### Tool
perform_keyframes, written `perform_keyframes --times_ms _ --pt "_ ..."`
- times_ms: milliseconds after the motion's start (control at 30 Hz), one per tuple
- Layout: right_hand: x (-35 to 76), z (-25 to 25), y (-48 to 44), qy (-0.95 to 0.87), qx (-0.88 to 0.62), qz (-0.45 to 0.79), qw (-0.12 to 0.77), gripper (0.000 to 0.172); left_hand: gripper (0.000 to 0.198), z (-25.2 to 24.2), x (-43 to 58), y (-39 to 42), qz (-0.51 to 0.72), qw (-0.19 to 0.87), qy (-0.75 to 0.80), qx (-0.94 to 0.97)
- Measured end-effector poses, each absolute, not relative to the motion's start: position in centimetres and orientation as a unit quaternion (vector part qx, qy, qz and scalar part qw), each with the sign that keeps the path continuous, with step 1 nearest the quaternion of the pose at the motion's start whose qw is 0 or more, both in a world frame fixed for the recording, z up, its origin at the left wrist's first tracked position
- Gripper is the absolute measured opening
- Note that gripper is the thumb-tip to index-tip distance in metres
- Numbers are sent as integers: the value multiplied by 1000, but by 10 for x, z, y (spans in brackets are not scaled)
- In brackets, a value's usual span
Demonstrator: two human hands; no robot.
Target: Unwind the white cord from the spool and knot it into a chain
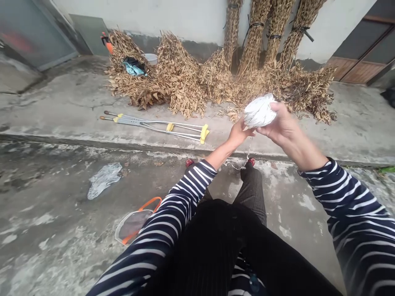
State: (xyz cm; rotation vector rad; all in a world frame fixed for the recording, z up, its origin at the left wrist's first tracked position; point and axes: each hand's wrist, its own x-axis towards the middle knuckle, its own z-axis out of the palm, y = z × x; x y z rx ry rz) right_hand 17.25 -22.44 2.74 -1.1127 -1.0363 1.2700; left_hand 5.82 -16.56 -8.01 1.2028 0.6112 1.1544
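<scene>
My right hand is raised in front of me with its fingers wrapped round a white ball of string. My left hand is just below and left of the ball, fingers pinched at its underside where a thin white string hangs down towards my feet. Both arms wear dark sleeves with white stripes. My legs in black trousers stretch forward, with red shoe tips showing.
A pair of metal crutches with yellow pads lies on the raised concrete step. Heaps and tied bundles of dried brown plants stand against the wall. A crumpled plastic bag and an orange-rimmed mesh bag lie at left.
</scene>
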Motion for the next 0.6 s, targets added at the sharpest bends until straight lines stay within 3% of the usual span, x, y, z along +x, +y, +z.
perform_keyframes --times_ms 133,400,600 --pt "169 28 -226 -433 -462 559 535 54 25 -89 67 -163 527 587 321 524" --pt "165 27 -233 -432 -454 579 522 54 35 -75 41 -148 586 498 298 567" --pt "166 27 -232 -442 -438 586 520 60 6 -77 45 -153 508 585 293 560"
